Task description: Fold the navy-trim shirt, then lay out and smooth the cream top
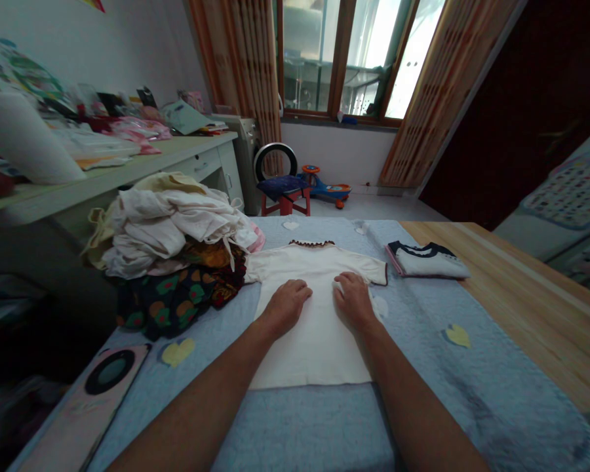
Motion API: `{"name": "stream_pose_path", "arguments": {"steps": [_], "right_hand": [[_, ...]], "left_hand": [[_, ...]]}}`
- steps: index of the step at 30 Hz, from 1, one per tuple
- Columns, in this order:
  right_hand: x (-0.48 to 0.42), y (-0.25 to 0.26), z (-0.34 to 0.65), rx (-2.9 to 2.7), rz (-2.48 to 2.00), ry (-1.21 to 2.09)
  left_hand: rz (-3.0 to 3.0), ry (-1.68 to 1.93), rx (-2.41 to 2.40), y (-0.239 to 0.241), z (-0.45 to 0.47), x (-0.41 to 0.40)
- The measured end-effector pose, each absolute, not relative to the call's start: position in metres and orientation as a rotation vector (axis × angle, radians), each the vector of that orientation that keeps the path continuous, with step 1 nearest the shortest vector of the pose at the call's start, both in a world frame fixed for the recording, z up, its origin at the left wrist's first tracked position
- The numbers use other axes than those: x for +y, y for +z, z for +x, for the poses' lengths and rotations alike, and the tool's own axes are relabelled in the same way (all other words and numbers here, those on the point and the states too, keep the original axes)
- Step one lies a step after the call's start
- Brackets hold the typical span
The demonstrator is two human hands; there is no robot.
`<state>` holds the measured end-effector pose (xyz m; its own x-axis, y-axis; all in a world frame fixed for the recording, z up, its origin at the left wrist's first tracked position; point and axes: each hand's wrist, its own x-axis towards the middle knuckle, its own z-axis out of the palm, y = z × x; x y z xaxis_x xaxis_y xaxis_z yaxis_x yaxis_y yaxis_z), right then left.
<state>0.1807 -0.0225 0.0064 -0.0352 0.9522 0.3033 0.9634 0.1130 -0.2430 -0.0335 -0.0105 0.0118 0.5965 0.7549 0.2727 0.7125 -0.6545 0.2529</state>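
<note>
A white short-sleeved shirt (314, 347) lies spread flat, its ruffled brown-edged collar pointing away from me and brown trim showing on the right sleeve. My left hand (289, 305) rests on the left of the shirt's chest, fingers loosely bent and pointing inward. Across from it, my right hand (353, 298) lies on the right side of the chest with its fingers slightly curled. Both hands touch the cloth and neither grips a fold of it. My forearms cover part of the shirt's lower sides.
A heap of clothes (172, 226) stands at the left, touching the left sleeve. Folded clothes (430, 260) sit at the right on the blue blanket (423, 367). At front left lies a pink panel with a dark ring (78, 406). Beyond are a red stool (286, 204) and a cluttered desk (177, 157).
</note>
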Motion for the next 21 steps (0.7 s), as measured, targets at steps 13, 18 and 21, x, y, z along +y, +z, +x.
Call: {"name": "stream_pose_path", "arguments": {"steps": [13,18,21], "right_hand": [[-0.023,0.005,0.175,-2.076,-1.967,-0.033],[-0.023,0.007,0.171,-2.068,-2.098,-0.008],[-0.025,0.009,0.170,-2.033,-2.164,0.009]], "left_hand": [[2.651,0.447,1.588,0.002,-0.036,-0.010],[2.573,0.351,1.696,0.000,-0.037,-0.012],[2.541,0.341,1.754,0.000,-0.037,-0.013]]}}
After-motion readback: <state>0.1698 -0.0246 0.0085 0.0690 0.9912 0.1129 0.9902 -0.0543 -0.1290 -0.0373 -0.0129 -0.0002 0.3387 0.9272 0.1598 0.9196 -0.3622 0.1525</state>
